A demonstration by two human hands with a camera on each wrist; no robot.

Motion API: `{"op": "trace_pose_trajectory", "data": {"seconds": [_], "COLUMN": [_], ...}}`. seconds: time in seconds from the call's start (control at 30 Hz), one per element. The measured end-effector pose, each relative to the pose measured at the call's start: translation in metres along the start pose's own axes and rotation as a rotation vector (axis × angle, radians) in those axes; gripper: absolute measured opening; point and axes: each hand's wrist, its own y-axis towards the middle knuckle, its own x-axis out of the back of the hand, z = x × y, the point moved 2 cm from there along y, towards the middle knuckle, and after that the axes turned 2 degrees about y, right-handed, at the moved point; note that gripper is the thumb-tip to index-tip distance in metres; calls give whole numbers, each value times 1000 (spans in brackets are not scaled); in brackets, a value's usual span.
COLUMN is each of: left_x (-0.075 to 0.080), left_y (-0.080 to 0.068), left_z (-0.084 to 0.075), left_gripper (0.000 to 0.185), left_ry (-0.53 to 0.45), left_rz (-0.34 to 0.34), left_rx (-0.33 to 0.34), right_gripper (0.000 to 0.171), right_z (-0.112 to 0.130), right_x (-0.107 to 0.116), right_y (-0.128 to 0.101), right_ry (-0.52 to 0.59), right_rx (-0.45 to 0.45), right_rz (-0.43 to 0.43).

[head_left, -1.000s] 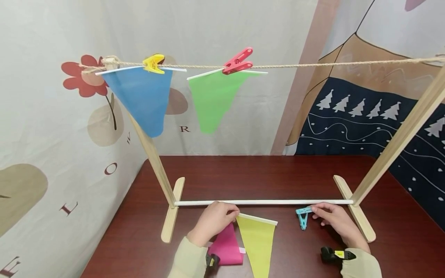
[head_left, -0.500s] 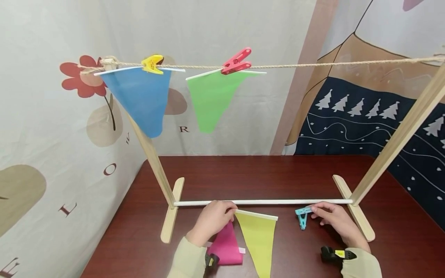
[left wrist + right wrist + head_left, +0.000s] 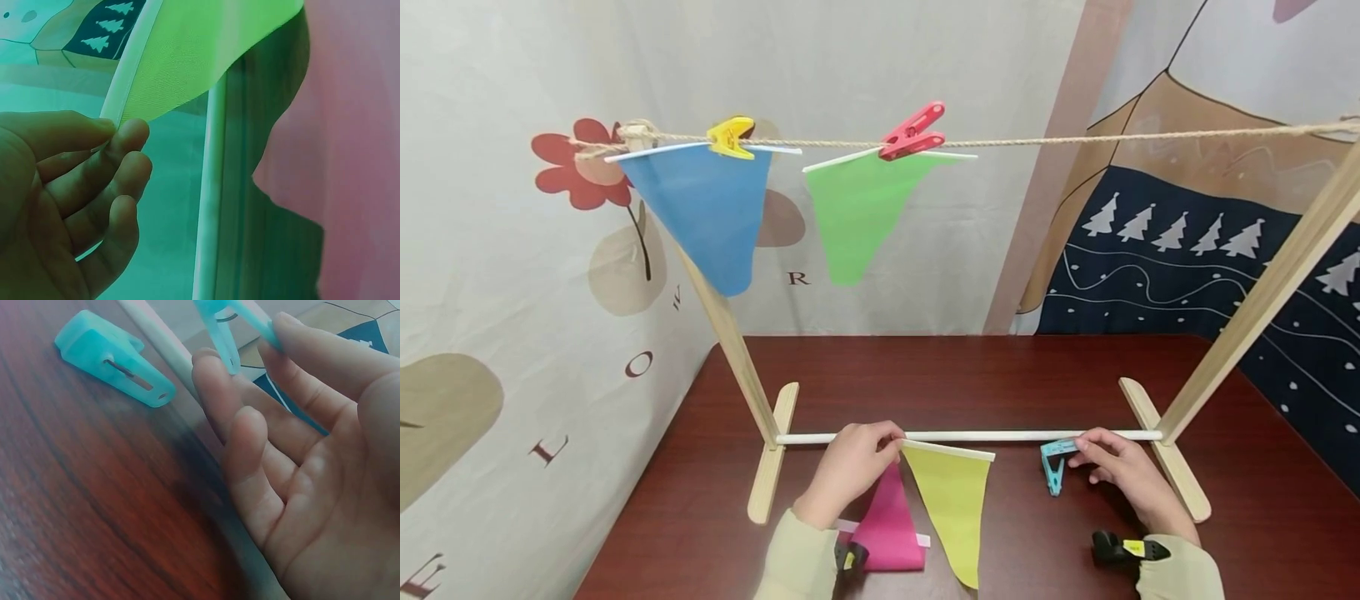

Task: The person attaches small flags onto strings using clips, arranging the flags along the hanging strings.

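Note:
My left hand (image 3: pixel 854 467) pinches one end of the white-edged top of a yellow pennant (image 3: pixel 949 492), whose tip hangs toward me. The left wrist view shows thumb and forefinger on the white edge strip (image 3: pixel 130 69). Under that hand lies a magenta pennant (image 3: pixel 891 533), partly hidden by the wrist. At the right, my right hand (image 3: pixel 1127 471) holds a turquoise clothespin (image 3: pixel 1058 448) by one leg between thumb and fingers. Just below it, a second turquoise clothespin (image 3: pixel 115 362) lies on the table.
A rope (image 3: pixel 1037 140) runs between two wooden posts (image 3: pixel 1262 292). A yellow clothespin (image 3: pixel 731 137) holds a blue pennant (image 3: pixel 703 208) there, and a red clothespin (image 3: pixel 913 133) a green pennant (image 3: pixel 865 212). A white rod (image 3: pixel 977 436) joins the post feet on the brown table (image 3: pixel 955 383).
My left hand has risen a little, away from me and leftward, drawing the yellow pennant up with it. The right hand and its clothespin have lifted slightly.

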Motion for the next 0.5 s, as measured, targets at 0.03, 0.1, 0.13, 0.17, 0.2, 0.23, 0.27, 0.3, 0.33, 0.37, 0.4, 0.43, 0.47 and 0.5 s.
{"op": "trace_pose_trajectory", "data": {"seconds": [0.03,0.1,0.13,0.17,0.2,0.23,0.27,0.3,0.33,0.37,0.4,0.43,0.47,0.5], "left_x": [1,3,4,5,6,6,6,7,7,6,6,6,6,6], "left_y": [0,0,0,0,0,0,0,0,0,0,0,0,0,0], "left_z": [0,0,1,1,1,1,1,1,1,2,2,3,3,3], "left_gripper": [11,10,9,9,8,7,7,7,7,7,7,8,8,8], "left_ry": [9,36,46,59,66,72,77,78,75,75,72,73,74,70], "left_rz": [-9,-36,-51,-66,-77,-87,-96,-101,-102,-104,-105,-108,-112,-116], "left_rx": [-1,-18,-27,-37,-44,-50,-57,-59,-60,-62,-63,-65,-67,-68], "right_gripper": [34,32,32,32,32,33,33,35,36,36,37,37,38,38], "right_z": [0,0,0,0,0,0,-1,-1,-1,-1,-1,-2,-2,-2], "right_x": [0,0,0,0,0,0,0,-1,-1,-1,-1,-1,-1,-1], "right_y": [0,0,1,1,1,2,2,2,2,2,2,2,2,2], "right_ry": [11,30,43,57,69,84,94,103,112,116,119,120,118,115], "right_rx": [3,14,18,15,16,15,17,20,23,26,30,31,30,31], "right_rz": [5,24,37,44,58,70,83,95,106,111,120,123,120,111]}}
